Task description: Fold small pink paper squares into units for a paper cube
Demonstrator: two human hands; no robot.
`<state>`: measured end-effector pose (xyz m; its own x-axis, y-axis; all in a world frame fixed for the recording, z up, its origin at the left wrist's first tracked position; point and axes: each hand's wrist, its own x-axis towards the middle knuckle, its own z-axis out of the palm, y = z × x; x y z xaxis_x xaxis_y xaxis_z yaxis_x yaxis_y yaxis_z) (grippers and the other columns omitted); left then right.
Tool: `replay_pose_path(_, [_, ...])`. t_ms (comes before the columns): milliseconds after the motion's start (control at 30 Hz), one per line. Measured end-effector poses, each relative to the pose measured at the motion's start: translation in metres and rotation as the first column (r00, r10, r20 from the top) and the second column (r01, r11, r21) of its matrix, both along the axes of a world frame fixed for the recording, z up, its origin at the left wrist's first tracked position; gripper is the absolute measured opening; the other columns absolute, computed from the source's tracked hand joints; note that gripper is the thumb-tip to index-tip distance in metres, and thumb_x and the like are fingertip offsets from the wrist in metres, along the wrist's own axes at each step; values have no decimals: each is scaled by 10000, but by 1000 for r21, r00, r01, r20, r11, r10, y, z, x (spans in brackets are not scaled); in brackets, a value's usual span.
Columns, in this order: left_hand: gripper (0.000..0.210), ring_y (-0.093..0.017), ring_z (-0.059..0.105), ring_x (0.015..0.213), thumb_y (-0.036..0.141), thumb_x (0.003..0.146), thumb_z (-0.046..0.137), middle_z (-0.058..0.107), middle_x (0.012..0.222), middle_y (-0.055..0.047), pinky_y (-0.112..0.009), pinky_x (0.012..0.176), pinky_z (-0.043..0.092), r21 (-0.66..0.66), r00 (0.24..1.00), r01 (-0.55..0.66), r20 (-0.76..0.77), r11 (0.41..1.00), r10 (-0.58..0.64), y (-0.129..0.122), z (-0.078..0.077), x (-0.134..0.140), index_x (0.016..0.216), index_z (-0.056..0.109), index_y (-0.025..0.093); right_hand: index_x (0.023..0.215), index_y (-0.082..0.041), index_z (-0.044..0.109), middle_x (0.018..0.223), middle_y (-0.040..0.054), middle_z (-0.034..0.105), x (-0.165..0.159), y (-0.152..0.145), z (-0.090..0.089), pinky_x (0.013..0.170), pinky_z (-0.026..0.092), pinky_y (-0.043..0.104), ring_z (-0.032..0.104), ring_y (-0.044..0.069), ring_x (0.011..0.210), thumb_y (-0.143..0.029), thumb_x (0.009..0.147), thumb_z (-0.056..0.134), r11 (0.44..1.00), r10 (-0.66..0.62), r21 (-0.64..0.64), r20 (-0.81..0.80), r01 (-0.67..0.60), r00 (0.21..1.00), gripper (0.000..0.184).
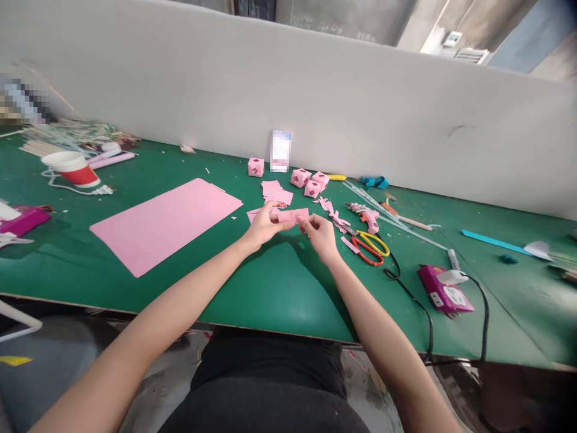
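A small piece of pink paper (293, 214) is held just above the green table between my two hands. My left hand (267, 226) pinches its left end, and the fingers of my right hand (319, 233) close on its right end. Behind my left hand lie several cut pink paper pieces (276, 192). Folded pink paper boxes with diamond-shaped openings (300, 177) stand farther back, and one more pink box (256, 167) sits to their left. Scissors with red and yellow handles (370, 248) lie right of my right hand, beside thin pink paper scraps (333, 213).
A large pink sheet (166, 225) covers the table's left part. A pink glue gun (367, 216) lies right, its dark cord near a purple power socket (446, 290). A red-and-white cup (72, 168) stands far left. A phone (280, 150) leans against the grey partition (202, 84).
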<state>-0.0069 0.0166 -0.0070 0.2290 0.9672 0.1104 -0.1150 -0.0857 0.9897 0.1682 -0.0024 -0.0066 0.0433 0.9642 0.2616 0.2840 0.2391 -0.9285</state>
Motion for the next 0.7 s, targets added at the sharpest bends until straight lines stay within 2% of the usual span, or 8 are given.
replay_pose_path(200, [735,-192,706,715,341,596,922,688,730,17,-340,737,559,10,997,-72,15,997,72,0,5,0,1161,475,196,721,-212,657,707,29,685,-2,-3,3,641,515,313,626,178,651,-724,705,721,997,44,-52,-161,-53,986,516])
replay_pose_path(333, [718,-183,696,706,351,613,912,658,693,45,-332,730,553,45,997,-73,6,996,72,1,2,-2,1153,462,209,732,-219,643,708,23,686,-3,-4,3,625,527,312,637,186,661,-721,646,762,993,55,-93,-150,-70,987,523])
replay_pose_path(533, [732,-201,720,804,368,642,898,690,802,5,-383,824,574,25,997,-75,23,997,74,-2,-3,-1,1213,468,212,720,-223,620,727,31,691,0,-1,-3,592,504,301,637,188,666,-713,672,742,998,5,-54,-132,-12,991,507])
replay_pose_path(700, [717,-199,715,754,372,632,900,671,732,20,-321,719,552,22,995,-92,-32,996,92,-1,1,-5,1201,497,205,739,-216,636,757,48,720,4,-1,-1,596,515,299,662,203,704,-729,657,745,997,-26,-81,-142,14,989,531])
